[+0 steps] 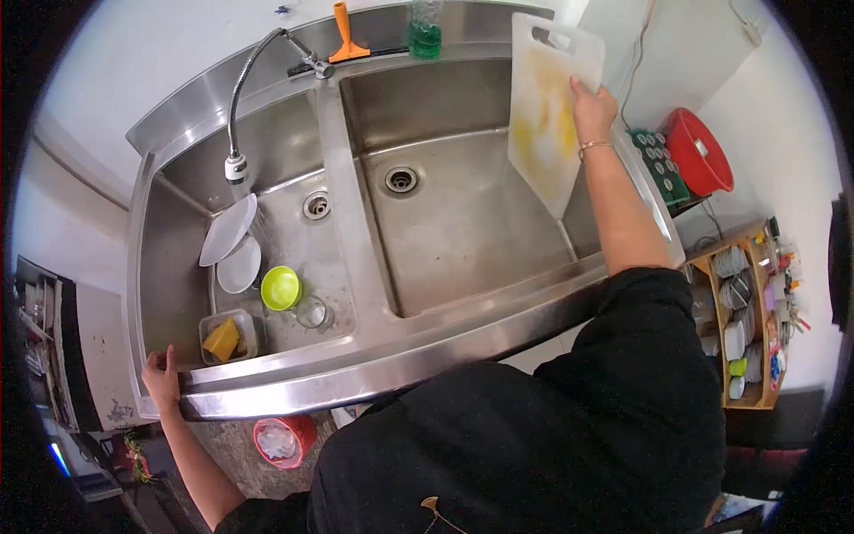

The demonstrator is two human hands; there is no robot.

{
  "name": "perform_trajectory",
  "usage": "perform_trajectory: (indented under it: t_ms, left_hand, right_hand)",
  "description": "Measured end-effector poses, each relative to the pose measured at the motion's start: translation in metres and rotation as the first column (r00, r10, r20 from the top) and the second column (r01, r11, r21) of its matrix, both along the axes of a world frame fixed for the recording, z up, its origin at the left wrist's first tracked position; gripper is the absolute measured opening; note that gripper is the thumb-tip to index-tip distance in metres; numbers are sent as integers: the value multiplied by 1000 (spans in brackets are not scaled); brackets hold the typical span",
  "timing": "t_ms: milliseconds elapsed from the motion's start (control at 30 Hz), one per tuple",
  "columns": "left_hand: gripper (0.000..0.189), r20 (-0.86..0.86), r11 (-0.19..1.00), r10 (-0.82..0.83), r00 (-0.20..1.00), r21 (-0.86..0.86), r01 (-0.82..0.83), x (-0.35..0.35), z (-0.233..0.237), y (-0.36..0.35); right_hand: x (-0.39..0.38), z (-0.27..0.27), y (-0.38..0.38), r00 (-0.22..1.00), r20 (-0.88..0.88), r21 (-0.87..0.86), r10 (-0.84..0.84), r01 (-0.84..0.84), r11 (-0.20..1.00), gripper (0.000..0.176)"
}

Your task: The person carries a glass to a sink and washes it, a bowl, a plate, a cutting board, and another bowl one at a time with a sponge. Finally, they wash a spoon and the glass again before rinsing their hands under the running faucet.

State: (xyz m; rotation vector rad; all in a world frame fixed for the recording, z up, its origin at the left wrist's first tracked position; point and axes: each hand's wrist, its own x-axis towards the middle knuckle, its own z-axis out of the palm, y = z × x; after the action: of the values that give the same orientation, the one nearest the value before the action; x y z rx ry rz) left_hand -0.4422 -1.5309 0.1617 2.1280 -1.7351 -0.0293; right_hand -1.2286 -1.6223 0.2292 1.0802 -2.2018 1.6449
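My right hand (pixel 594 114) grips a white cutting board (pixel 544 116) by its right edge. The board stands upright at the right end of the right sink basin (pixel 471 222), its face stained yellow and its handle slot at the top. My left hand (pixel 162 381) rests on the front left corner of the sink rim, holding no object. Close to it in the left basin sits a clear plastic tub (pixel 252 334) with a yellow sponge (pixel 221 340) inside. Beside the tub are a lime green bowl (pixel 281 287), a clear glass (pixel 311 311) and two white dishes (pixel 229 230).
A flexible faucet (pixel 236 107) hangs over the left basin. On the back ledge stand an orange squeegee (pixel 345 36) and a bottle of green liquid (pixel 425 36). A red basin (pixel 698 151) and a dish shelf (pixel 743 311) are at right. Below is a red bin (pixel 285 440).
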Motion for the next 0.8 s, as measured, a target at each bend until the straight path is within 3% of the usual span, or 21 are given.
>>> perform_trajectory:
  t_ms: [167, 300, 500, 600, 700, 800]
  left_hand:
    - [45, 59, 996, 86, 995, -4, -86, 2, -2, -4]
    - [48, 24, 992, 119, 993, -36, -118, 3, -7, -7]
    - [54, 63, 993, 117, 991, -8, -117, 16, -11, -10]
    - [57, 123, 989, 147, 981, 9, -149, 16, -10, -12]
    - [58, 46, 988, 140, 989, -77, -136, 28, -22, -11]
    - [57, 37, 987, 144, 989, -80, -140, 32, -25, -12]
  right_hand:
    - [-48, -52, -17, 1000, 15, -46, -11, 12, 999, 30]
    - [-52, -54, 3, 999, 29, 91, -29, 26, 996, 30]
    - [-80, -71, 13, 999, 43, 64, 16, -18, 998, 30]
    - [-103, -76, 28, 997, -60, 222, 57, -42, 974, 29]
    - [-99, -55, 55, 982, -78, 210, 170, -151, 966, 31]
    - [-113, -69, 70, 997, 17, 251, 75, -77, 965, 34]
